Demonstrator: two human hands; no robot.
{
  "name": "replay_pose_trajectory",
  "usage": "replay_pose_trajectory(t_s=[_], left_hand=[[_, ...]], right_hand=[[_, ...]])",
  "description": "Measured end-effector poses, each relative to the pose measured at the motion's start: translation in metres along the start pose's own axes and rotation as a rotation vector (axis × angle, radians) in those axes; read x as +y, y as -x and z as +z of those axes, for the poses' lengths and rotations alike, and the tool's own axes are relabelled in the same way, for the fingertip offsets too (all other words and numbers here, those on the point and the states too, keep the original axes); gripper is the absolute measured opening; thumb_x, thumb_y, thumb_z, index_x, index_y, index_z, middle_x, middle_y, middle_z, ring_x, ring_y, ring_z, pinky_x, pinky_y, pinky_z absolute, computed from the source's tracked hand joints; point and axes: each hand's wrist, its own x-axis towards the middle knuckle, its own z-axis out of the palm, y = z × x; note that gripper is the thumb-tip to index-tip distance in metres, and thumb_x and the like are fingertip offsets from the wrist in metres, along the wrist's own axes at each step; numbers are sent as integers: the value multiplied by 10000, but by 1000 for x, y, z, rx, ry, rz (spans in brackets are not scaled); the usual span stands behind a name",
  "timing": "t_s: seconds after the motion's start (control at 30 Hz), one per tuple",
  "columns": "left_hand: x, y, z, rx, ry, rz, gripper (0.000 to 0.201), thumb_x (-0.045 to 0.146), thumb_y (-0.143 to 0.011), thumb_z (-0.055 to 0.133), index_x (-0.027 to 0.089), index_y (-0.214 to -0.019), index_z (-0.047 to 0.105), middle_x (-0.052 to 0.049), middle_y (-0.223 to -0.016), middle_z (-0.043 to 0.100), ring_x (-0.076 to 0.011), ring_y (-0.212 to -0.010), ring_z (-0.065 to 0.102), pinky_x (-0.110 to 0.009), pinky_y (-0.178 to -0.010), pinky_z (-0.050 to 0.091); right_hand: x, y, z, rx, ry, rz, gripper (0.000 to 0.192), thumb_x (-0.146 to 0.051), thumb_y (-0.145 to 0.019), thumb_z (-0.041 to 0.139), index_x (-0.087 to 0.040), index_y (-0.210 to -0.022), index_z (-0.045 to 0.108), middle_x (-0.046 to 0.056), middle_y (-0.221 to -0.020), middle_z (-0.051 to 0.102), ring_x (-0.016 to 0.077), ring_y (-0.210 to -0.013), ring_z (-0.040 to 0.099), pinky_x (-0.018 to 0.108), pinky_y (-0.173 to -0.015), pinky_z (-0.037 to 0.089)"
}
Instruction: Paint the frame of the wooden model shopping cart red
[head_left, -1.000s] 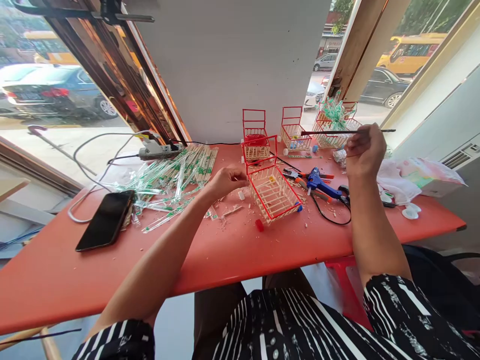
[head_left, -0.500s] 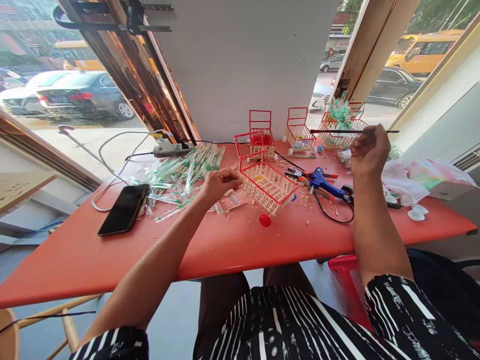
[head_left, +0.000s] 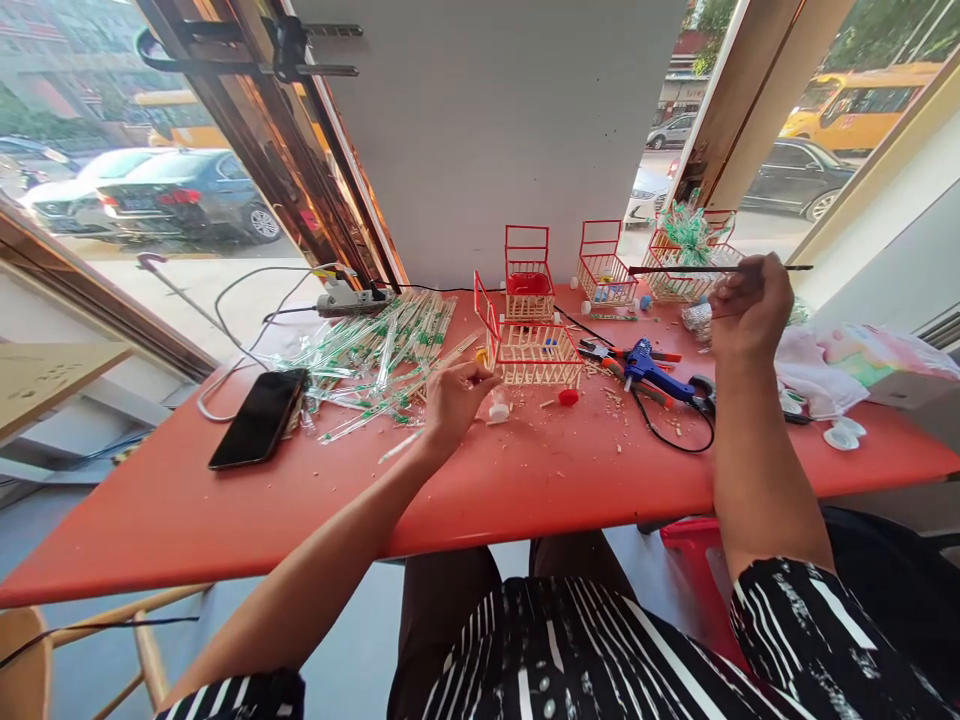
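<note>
My left hand [head_left: 455, 405] pinches the near left corner of a small toy shopping cart [head_left: 538, 358] built from pale wooden sticks with red-painted rims and a red handle. Bottle-cap wheels show beneath it, among them a red cap [head_left: 569, 398] and a white cap [head_left: 498, 411]. Up at the right, my right hand [head_left: 756, 305] is closed around a thin dark paintbrush [head_left: 679, 269], held level with its tip pointing left, away from the cart. Wood crumbs lie on the red table [head_left: 465, 500] beneath.
Behind stand more stick carts, one with a red cap-like piece [head_left: 527, 283] inside. A blue glue gun [head_left: 651, 370] and pliers [head_left: 596, 350] lie at right. Wrapped sticks [head_left: 405, 330], a power strip [head_left: 352, 302] and a phone [head_left: 259, 418] are at left. White cloth [head_left: 817, 370] lies far right.
My left hand has tipped the cart from a slanted pose to a more level one and turned it, so its side faces me. The brush stays raised in my right hand.
</note>
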Motion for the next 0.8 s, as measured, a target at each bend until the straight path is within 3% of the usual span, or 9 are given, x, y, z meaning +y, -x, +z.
replay_pose_trajectory(t_s=[0.17, 0.27, 0.37, 0.5, 0.57, 0.67, 0.8], left_hand=[[19, 22, 5, -150, 1, 57, 119, 278, -875, 756, 247, -800, 843, -29, -899, 823, -204, -828, 726, -322, -805, 553], [18, 23, -5, -248, 34, 42, 127, 285, -880, 754, 254, -866, 877, -33, -916, 841, -202, -786, 723, -319, -771, 553], [5, 1, -24, -182, 56, -20, 114, 310, -819, 809, 236, -867, 882, -27, -842, 827, -174, -688, 661, -302, -686, 512], [-17, -49, -41, -137, 109, -136, 253, 364, -738, 881, 214, -943, 883, -47, -842, 820, -169, -716, 658, -294, -690, 507], [-25, -69, -38, -202, 189, -192, 349, 398, -640, 951, 199, -916, 869, -68, -884, 828, -173, -746, 676, -304, -730, 530], [-31, -84, -24, -412, 322, -208, 477, 434, -548, 1003, 184, -927, 858, -88, -950, 832, -176, -799, 701, -320, -785, 560], [-32, -91, -6, -580, 411, -204, 507, 482, -501, 1021, 164, -850, 835, -72, -842, 792, -168, -768, 678, -324, -766, 551]], right_hand=[[-5, 0, -2, 53, -48, 3, 539, -783, -595, 824, -337, -751, 564, -26, -568, 554, 136, -525, 375, 397, -535, 275], [-5, -2, -6, 33, -74, -4, 548, -782, -620, 860, -332, -757, 577, -22, -588, 576, 136, -541, 428, 392, -533, 306], [-3, -6, -10, 83, -125, -11, 548, -764, -583, 889, -332, -724, 584, -26, -571, 569, 138, -530, 439, 386, -519, 293], [0, -9, -10, 78, -145, -23, 509, -719, -561, 900, -346, -724, 595, -33, -551, 546, 145, -519, 406, 393, -524, 279], [-1, -7, -10, 39, -120, -14, 501, -725, -594, 883, -346, -731, 584, -31, -547, 535, 145, -529, 390, 400, -542, 273], [-5, -3, -8, 14, -99, 32, 487, -695, -586, 898, -341, -733, 597, -33, -546, 519, 140, -544, 378, 399, -560, 259], [-15, 5, 0, 28, -131, 85, 405, -602, -632, 847, -296, -709, 593, -59, -536, 487, 111, -513, 360, 359, -545, 229]])
